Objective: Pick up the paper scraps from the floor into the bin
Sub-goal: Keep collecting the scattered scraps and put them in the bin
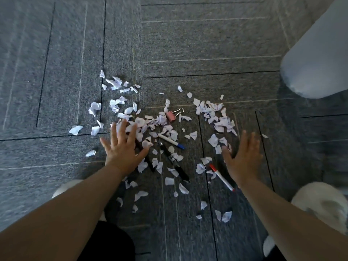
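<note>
Paper scraps (160,127) strewn on grey carpet (56,72), both hands' fingers (123,127) spread, empty

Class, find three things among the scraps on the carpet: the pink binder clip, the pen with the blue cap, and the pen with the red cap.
pink binder clip (171,116), head view, on its pink body.
blue-capped pen (168,140), head view, mid white barrel.
red-capped pen (223,178), head view, mid white barrel.

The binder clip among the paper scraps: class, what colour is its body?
Pink, with silver wire handles; the binder clip shows best in the head view.
</note>
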A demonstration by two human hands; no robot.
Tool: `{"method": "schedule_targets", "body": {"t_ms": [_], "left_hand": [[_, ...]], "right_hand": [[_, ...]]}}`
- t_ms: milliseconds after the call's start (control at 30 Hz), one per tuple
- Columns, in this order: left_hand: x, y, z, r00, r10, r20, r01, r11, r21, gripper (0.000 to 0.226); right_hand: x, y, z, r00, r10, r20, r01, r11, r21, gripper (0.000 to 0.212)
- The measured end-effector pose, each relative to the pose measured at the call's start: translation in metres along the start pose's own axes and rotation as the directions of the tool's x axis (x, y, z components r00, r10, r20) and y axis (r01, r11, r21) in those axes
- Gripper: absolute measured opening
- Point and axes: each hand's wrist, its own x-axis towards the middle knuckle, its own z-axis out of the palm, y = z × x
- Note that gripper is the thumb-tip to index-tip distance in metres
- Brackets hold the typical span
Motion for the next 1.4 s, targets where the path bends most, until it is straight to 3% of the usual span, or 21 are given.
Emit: {"method": "schedule_targets", "body": {"t_ms": [100,333,633,833,933,1033,1167,1267,1333,1400], "left_hand": [[-0.008,-0.003,0.015,0.996,-0.073,0.059,0.076,0.995,-0.064,0.092],[0.012,0.014,0.016,0.999,0.014,0.049,-0.008,0.992,-0.122,0.083],[0.066,0.021,-0.004,0.982,0.184,0.047,-0.184,0.983,-0.004,0.076],[0.096,0.031,-0.010,0.946,0.318,0.061,-0.323,0.940,0.107,0.075],[0.109,0.039,-0.016,0.932,0.355,0.072,-0.359,0.931,0.069,0.074],[0.117,0.045,-0.023,0.925,0.380,0.014,-0.380,0.924,0.048,0.064],[0.118,0.050,-0.024,0.933,0.357,-0.055,-0.356,0.934,0.022,0.048],[0.108,0.058,-0.025,0.950,0.311,-0.023,-0.311,0.950,0.000,0.040],[0.106,0.059,-0.025,0.955,0.297,0.004,-0.297,0.955,0.001,0.037],[0.107,0.060,-0.031,0.956,0.292,0.038,-0.292,0.956,0.013,0.033]], "right_hand": [[-0.012,-0.002,0.017,0.998,-0.002,0.067,0.004,0.999,-0.034,0.086],[0.015,-0.042,0.027,0.976,-0.186,0.117,0.193,0.980,-0.050,0.100],[0.062,-0.076,0.030,0.936,-0.336,0.105,0.348,0.926,-0.145,0.103],[0.103,-0.085,0.019,0.943,-0.324,0.074,0.332,0.933,-0.140,0.112],[0.119,-0.094,0.009,0.930,-0.355,0.095,0.366,0.917,-0.159,0.109],[0.137,-0.103,0.004,0.887,-0.437,0.149,0.459,0.868,-0.188,0.096],[0.144,-0.114,0.005,0.750,-0.634,0.189,0.661,0.721,-0.208,0.062],[0.129,-0.111,0.011,0.674,-0.736,0.057,0.734,0.660,-0.162,0.035],[0.121,-0.106,0.015,0.661,-0.750,-0.036,0.739,0.658,-0.142,0.022],[0.116,-0.101,0.017,0.673,-0.740,-0.030,0.734,0.671,-0.103,0.013]]}}
